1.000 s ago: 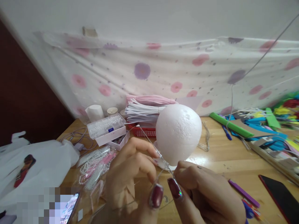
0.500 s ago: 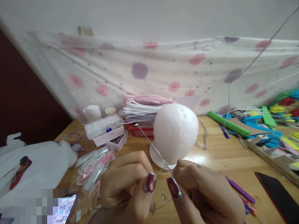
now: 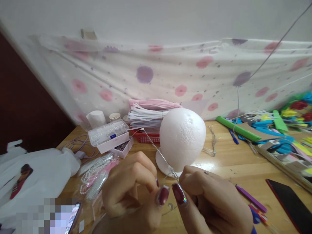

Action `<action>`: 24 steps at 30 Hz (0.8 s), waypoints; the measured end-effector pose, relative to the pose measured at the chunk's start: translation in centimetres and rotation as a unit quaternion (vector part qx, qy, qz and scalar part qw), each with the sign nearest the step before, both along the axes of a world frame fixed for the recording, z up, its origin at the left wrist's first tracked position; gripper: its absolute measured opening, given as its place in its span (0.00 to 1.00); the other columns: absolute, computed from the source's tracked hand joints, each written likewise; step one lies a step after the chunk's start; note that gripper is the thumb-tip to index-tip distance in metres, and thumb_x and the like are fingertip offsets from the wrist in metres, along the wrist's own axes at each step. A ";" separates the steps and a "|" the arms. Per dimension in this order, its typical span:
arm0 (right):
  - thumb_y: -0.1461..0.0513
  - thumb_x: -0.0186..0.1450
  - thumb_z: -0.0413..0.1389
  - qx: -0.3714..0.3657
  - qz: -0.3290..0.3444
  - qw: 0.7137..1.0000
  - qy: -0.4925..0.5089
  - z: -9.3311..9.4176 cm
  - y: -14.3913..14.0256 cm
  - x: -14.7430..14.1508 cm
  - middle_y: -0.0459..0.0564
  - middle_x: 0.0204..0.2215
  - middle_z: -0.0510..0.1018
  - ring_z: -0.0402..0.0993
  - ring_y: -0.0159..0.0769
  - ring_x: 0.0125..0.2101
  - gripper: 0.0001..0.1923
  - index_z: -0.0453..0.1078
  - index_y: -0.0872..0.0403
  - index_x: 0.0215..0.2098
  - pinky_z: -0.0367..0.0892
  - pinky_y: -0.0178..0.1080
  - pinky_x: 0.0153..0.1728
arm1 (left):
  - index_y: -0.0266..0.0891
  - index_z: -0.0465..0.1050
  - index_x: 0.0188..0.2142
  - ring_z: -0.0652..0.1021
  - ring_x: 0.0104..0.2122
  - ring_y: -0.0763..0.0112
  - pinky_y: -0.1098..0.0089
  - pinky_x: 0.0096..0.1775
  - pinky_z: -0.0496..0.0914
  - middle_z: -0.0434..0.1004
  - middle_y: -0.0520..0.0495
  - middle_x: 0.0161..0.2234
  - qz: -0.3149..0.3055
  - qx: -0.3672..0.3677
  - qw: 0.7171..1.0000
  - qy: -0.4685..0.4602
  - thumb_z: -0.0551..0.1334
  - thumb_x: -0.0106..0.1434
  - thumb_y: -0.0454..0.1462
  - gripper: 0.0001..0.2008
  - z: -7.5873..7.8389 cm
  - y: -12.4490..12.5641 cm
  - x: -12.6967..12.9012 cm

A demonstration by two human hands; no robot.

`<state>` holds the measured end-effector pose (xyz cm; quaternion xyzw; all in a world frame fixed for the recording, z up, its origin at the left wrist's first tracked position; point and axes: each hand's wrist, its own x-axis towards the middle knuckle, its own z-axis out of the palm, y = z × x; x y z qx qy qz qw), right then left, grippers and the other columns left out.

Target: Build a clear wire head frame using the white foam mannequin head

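Observation:
Between thumb and fingers, my right hand (image 3: 212, 198) pinches a thin silvery wire (image 3: 157, 146). The wire slants up and to the left, ending in a small white bead-like tip (image 3: 142, 129). Close beside it, my left hand (image 3: 133, 188) is curled, its thumb near the right thumb. A fine strand shows below the two thumbs; whatever the left fingers grip is hidden. Just behind the hands stands a white foam head form (image 3: 182, 139) on a round base, and the wire passes in front of it.
A bead box (image 3: 107, 131) and bagged pearl strings (image 3: 97, 175) lie left. Pink and white pipe cleaners (image 3: 148, 113) fill a red basket (image 3: 147, 138) behind. Loose wires (image 3: 213, 143), a purple pen (image 3: 251, 198), a dark phone (image 3: 290, 204) and a green roll (image 3: 237, 128) lie right.
My left thumb has shifted right, closer to the right thumb, and the left index nail now shows. My right hand keeps its pinch on the wire almost in place.

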<state>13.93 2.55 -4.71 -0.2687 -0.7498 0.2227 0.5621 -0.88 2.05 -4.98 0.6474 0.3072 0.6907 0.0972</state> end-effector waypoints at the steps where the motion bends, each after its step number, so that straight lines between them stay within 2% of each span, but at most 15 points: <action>1: 0.71 0.64 0.54 0.000 0.001 1.000 -0.001 0.1 0.0 0.0 0.39 0.19 0.52 0.48 0.24 0.18 0.14 0.56 0.52 0.25 0.44 0.34 0.18 | 0.38 0.65 0.24 0.67 0.18 0.77 0.71 0.20 0.60 0.65 0.54 0.20 0.026 0.026 0.999 -0.001 0.63 0.64 0.37 0.13 -0.2 0.1 0.0; 4: 0.72 0.64 0.54 -0.006 0.016 1.000 -0.014 0.2 0.2 0.2 0.39 0.19 0.55 0.51 0.24 0.18 0.13 0.58 0.52 0.26 0.46 0.34 0.18 | 0.38 0.67 0.24 0.68 0.18 0.76 0.70 0.19 0.63 0.66 0.54 0.20 0.086 0.097 0.991 0.043 0.64 0.62 0.35 0.11 -0.4 0.5 -0.1; 7: 0.72 0.64 0.54 -0.010 0.032 0.999 -0.033 0.2 0.2 0.4 0.41 0.19 0.63 0.57 0.25 0.18 0.11 0.61 0.53 0.27 0.50 0.34 0.19 | 0.38 0.68 0.26 0.69 0.19 0.75 0.70 0.19 0.66 0.68 0.54 0.21 0.096 0.143 0.980 0.096 0.65 0.60 0.34 0.08 -0.3 0.8 -0.6; 10: 0.71 0.64 0.54 -0.007 0.031 0.999 -0.030 0.1 0.2 0.5 0.41 0.19 0.62 0.56 0.25 0.19 0.11 0.62 0.53 0.27 0.50 0.34 0.19 | 0.39 0.68 0.29 0.70 0.19 0.75 0.70 0.19 0.68 0.70 0.53 0.22 0.099 0.152 0.980 0.083 0.68 0.60 0.36 0.09 -0.1 1.0 -0.9; 14: 0.71 0.64 0.54 -0.009 0.035 0.999 -0.032 0.1 0.3 0.4 0.40 0.19 0.58 0.54 0.25 0.19 0.10 0.64 0.53 0.28 0.49 0.34 0.19 | 0.38 0.69 0.32 0.73 0.20 0.76 0.72 0.19 0.72 0.72 0.54 0.25 0.051 0.138 0.987 0.061 0.69 0.58 0.33 0.09 0.1 0.9 -1.2; 17: 0.71 0.64 0.54 0.000 0.030 0.999 -0.033 0.3 0.5 0.2 0.39 0.20 0.56 0.53 0.25 0.19 0.11 0.61 0.53 0.27 0.48 0.33 0.19 | 0.39 0.71 0.34 0.76 0.24 0.76 0.73 0.23 0.75 0.74 0.53 0.28 0.018 0.085 0.993 0.077 0.69 0.58 0.32 0.08 0.3 0.6 -1.3; 21: 0.72 0.63 0.54 0.013 0.021 0.999 -0.038 0.4 0.6 0.2 0.39 0.19 0.56 0.53 0.24 0.18 0.11 0.61 0.52 0.27 0.48 0.33 0.18 | 0.41 0.74 0.30 0.75 0.26 0.74 0.71 0.24 0.75 0.75 0.53 0.28 0.045 0.031 0.998 0.009 0.71 0.59 0.37 0.07 0.3 0.4 -0.6; 24: 0.72 0.62 0.54 0.012 0.013 0.999 -0.034 0.3 0.5 0.4 0.39 0.19 0.56 0.52 0.24 0.18 0.12 0.61 0.53 0.26 0.48 0.33 0.18 | 0.40 0.73 0.27 0.74 0.25 0.77 0.74 0.24 0.74 0.73 0.53 0.29 0.030 0.013 0.997 -0.064 0.72 0.58 0.38 0.09 0.2 0.6 0.1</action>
